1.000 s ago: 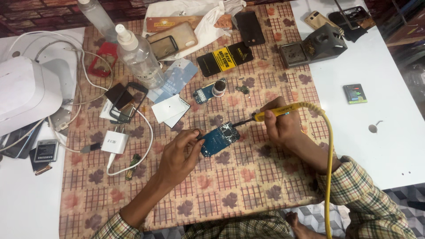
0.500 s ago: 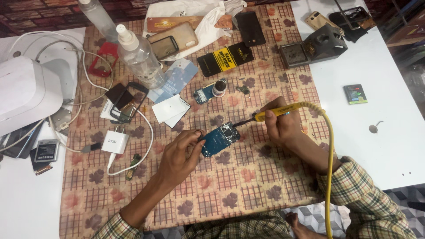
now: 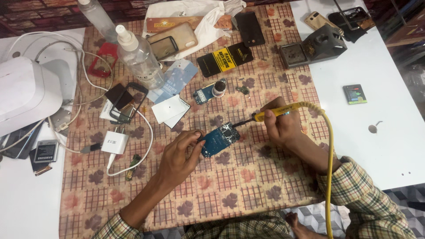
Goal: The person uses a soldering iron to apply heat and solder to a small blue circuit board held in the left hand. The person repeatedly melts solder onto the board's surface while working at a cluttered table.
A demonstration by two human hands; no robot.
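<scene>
Surface (image 3: 398, 146) is white, smooth, slightly glossy laminate, w/ a patterned cloth (image 3: 248, 190) over it: matt woven-looking fabric, checks & leaf print. Circuit board (image 3: 220, 139) is blue, semi-gloss, w/ a shiny metal shield at one end. Soldering iron (image 3: 270, 113) has a yellow plastic handle, dark metal tip, yellow rubbery-looking cord. Spray bottle (image 3: 141, 59) is clear glossy plastic w/ white plastic top. Charger plug (image 3: 114, 142) is white smooth plastic. Iron stand (image 3: 321, 44) is dark, matt, metal-looking. White cards (image 3: 170, 109) look like matt paper. Shirt sleeves (image 3: 367, 199) are soft checked cloth. Plastic bag (image 3: 199, 11) is white, thin & crinkled.
</scene>
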